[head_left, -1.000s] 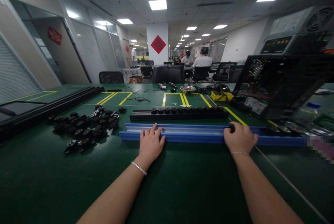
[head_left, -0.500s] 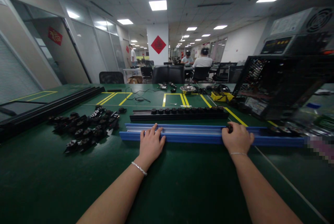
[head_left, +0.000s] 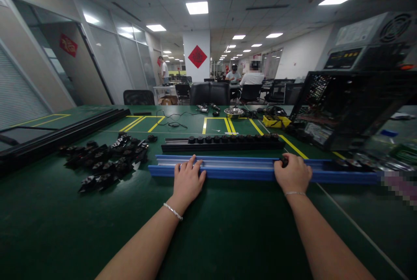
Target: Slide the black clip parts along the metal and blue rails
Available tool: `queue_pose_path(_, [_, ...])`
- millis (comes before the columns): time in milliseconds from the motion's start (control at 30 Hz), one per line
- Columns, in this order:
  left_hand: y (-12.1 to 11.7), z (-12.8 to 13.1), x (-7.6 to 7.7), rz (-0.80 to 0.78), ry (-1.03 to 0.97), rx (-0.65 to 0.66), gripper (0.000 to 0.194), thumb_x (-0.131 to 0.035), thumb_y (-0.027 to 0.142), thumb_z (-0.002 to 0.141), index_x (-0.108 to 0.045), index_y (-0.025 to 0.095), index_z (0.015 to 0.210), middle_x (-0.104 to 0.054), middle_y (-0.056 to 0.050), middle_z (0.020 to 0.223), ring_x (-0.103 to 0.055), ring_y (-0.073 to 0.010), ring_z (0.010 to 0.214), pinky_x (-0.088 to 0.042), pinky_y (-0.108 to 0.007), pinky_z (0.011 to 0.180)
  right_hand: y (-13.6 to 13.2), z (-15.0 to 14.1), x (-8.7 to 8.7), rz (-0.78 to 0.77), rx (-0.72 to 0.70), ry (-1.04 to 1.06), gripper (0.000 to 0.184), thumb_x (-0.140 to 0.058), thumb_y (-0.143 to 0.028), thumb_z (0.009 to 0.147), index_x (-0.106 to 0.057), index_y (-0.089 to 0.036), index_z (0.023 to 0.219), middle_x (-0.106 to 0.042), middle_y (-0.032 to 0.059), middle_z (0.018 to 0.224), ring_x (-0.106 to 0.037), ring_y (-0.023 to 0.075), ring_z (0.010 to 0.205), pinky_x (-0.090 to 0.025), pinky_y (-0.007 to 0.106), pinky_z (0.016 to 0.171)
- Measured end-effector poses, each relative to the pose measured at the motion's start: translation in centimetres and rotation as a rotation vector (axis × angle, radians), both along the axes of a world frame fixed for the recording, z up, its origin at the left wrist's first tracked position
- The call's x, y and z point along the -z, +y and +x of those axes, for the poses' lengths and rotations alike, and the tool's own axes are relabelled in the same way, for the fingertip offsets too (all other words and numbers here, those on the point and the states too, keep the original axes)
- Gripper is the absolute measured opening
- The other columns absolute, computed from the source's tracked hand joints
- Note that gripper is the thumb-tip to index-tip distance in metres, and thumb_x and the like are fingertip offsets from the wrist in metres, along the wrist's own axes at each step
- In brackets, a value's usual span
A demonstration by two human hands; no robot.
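Observation:
A long blue channel rail (head_left: 241,173) lies crosswise on the green table in front of me. My left hand (head_left: 189,179) rests over its left part, fingers spread and lying across the channel. On the right, my right hand (head_left: 293,173) is closed round a small black round-topped part (head_left: 285,161) in the channel; my fingers hide most of that piece. Further right, several dark parts (head_left: 347,165) sit at the rail's end. Just behind the blue rail is a black rail (head_left: 224,146) with a row of similar black knob-like parts in it.
To the left lies a loose pile of black parts (head_left: 110,158), with long black rails (head_left: 65,134) beyond it. An open computer case (head_left: 352,106) stands at the right. A metal bowl (head_left: 233,112) and a yellow box (head_left: 276,121) are further back. People sit at a far table.
My right hand has slid slightly left along the blue rail with the black part. My left hand stays in place on the rail.

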State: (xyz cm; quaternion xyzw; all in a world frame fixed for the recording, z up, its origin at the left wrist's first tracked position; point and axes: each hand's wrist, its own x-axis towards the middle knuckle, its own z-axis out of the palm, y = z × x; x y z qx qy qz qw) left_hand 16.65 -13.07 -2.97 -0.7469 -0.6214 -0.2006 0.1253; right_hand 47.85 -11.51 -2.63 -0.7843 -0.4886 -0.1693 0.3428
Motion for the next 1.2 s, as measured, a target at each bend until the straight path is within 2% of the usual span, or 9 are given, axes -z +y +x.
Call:
queue_pose_path(367, [-0.03, -0.10, 0.06, 0.008, 0.010, 0.008, 0.043, -0.033, 0.044, 0.089, -0.052, 0.027, 0.124, -0.046, -0.006, 0.139, -0.049, -0.0255, 0.115, -0.031, -0.047, 0.099, 0.25, 0.26, 0.28, 0.033, -0.029, -0.055, 0.029, -0.043, -0.030, 0.075, -0.060, -0.015, 0.093, -0.059, 0.0100, 0.089, -0.053, 0.0245, 0.086, -0.036, 0.039, 0.080])
queue_pose_path(733, [0.13, -0.06, 0.30, 0.023, 0.012, 0.003, 0.042, -0.034, 0.044, 0.089, -0.052, 0.028, 0.123, -0.046, -0.005, 0.139, -0.050, -0.0248, 0.114, -0.031, -0.047, 0.098, 0.36, 0.41, 0.45, 0.063, -0.046, -0.045, 0.029, -0.046, -0.029, 0.072, -0.060, -0.015, 0.094, -0.058, 0.0111, 0.089, -0.053, 0.0259, 0.084, -0.038, 0.040, 0.078])
queue_pose_path(867, [0.09, -0.11, 0.29, 0.029, 0.006, 0.009, 0.042, -0.033, 0.044, 0.089, -0.052, 0.028, 0.123, -0.046, -0.005, 0.139, -0.050, -0.0249, 0.114, -0.031, -0.046, 0.098, 0.27, 0.02, 0.59, 0.047, 0.000, -0.017, 0.037, -0.045, -0.029, 0.073, -0.057, -0.014, 0.105, -0.058, 0.0140, 0.099, -0.053, 0.0290, 0.094, -0.035, 0.046, 0.087])
queue_pose_path(1000, [0.01, -0.06, 0.07, 0.009, -0.005, 0.012, 0.042, -0.034, 0.045, 0.089, -0.052, 0.028, 0.123, -0.046, -0.004, 0.139, -0.049, -0.0248, 0.114, -0.031, -0.046, 0.099, 0.24, -0.12, 0.76, -0.028, 0.065, 0.056, 0.043, -0.041, -0.034, 0.077, -0.053, -0.014, 0.113, -0.059, 0.0157, 0.107, -0.053, 0.0315, 0.102, -0.025, 0.058, 0.098])
queue_pose_path(1200, [0.01, 0.03, -0.01, -0.001, -0.004, 0.004, 0.042, -0.035, 0.045, 0.089, -0.052, 0.028, 0.123, -0.046, -0.004, 0.139, -0.049, -0.0255, 0.115, -0.030, -0.047, 0.100, 0.18, 0.34, 0.55, -0.097, 0.035, 0.102, 0.042, -0.042, -0.036, 0.076, -0.054, -0.014, 0.110, -0.061, 0.0144, 0.106, -0.055, 0.0316, 0.101, -0.020, 0.060, 0.101])
